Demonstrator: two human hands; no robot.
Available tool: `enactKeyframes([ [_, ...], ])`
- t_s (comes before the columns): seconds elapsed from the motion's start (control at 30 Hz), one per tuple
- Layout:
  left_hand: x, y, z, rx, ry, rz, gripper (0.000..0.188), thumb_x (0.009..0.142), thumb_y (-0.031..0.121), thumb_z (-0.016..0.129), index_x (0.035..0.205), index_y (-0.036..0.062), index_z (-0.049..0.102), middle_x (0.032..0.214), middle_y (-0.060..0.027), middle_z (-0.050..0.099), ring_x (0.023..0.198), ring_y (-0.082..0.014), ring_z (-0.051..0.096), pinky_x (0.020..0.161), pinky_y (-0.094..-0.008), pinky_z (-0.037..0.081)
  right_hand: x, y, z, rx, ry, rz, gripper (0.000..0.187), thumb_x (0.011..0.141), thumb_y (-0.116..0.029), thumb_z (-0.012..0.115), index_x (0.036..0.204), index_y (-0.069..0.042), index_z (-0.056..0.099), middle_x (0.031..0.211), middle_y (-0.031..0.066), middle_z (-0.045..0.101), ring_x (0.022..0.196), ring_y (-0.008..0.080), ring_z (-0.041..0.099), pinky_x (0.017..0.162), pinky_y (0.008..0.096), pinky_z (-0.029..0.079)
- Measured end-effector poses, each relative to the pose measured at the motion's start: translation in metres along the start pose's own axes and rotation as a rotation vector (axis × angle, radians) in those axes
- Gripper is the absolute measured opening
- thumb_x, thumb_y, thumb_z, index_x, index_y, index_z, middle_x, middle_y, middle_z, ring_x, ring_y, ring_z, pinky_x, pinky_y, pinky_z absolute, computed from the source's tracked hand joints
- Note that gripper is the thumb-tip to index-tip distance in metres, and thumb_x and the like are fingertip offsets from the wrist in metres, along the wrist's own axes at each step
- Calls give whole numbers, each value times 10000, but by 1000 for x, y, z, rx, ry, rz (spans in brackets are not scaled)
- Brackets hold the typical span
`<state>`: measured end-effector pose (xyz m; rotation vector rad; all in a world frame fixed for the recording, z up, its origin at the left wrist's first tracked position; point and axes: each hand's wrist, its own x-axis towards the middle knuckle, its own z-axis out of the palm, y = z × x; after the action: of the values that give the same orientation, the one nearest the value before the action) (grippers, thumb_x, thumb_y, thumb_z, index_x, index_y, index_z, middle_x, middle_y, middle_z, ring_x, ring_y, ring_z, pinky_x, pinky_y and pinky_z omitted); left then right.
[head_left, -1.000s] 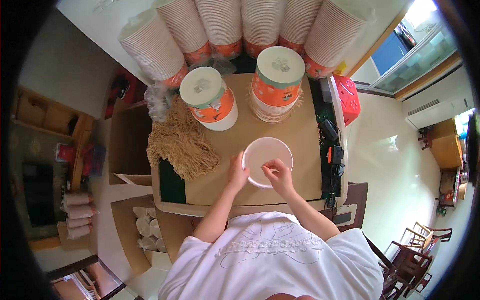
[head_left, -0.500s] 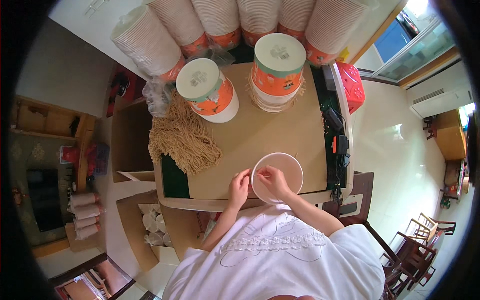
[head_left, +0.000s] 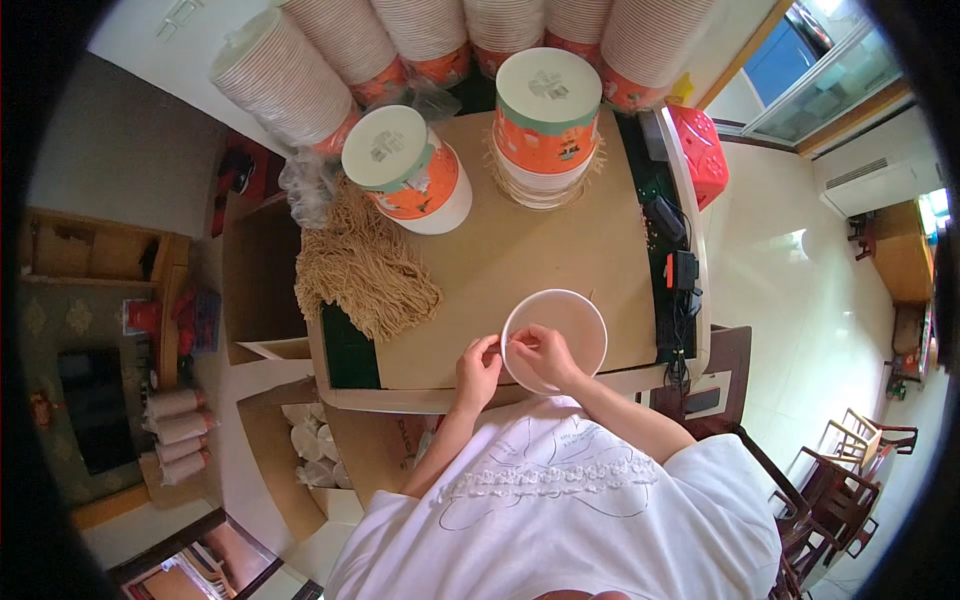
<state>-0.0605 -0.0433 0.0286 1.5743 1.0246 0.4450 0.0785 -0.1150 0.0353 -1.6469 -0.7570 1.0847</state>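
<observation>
Shifted toward the near edge of our table (head_left: 348, 350) since one second ago: one white paper bucket (head_left: 580, 330), open end up, now at that edge. Our left hand (head_left: 480, 370): outside the bucket's left rim, fingers bent. Our right hand (head_left: 546, 357): inside, fingertips by the same wall; whether either clamps anything, we cannot tell. Also: beige cord bundle (head_left: 365, 275), left edge; two inverted orange-printed buckets (head_left: 548, 140), toward the far edge; bucket stacks (head_left: 430, 30), far edge.
</observation>
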Motion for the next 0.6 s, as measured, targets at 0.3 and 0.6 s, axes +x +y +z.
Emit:
enactKeyframes([
  [0.3, -2, 13, 1, 32, 19, 15, 269, 726, -58, 538, 986, -9, 586, 910, -133, 604, 809, -229, 612, 705, -304, 495, 0, -1, -1, -3, -13, 28, 123, 796, -71, 600, 859, 35, 605, 789, 85, 634, 747, 130, 599, 697, 266, 504],
  [0.6, -3, 18, 4, 30, 42, 17, 237, 744, -40, 550, 975, -11, 590, 908, -138, 612, 775, -226, 618, 686, -302, 498, 1, -2, 1, -26, 2, 20, 120, 796, -68, 600, 855, 36, 605, 781, 89, 633, 740, 136, 601, 696, 274, 508],
])
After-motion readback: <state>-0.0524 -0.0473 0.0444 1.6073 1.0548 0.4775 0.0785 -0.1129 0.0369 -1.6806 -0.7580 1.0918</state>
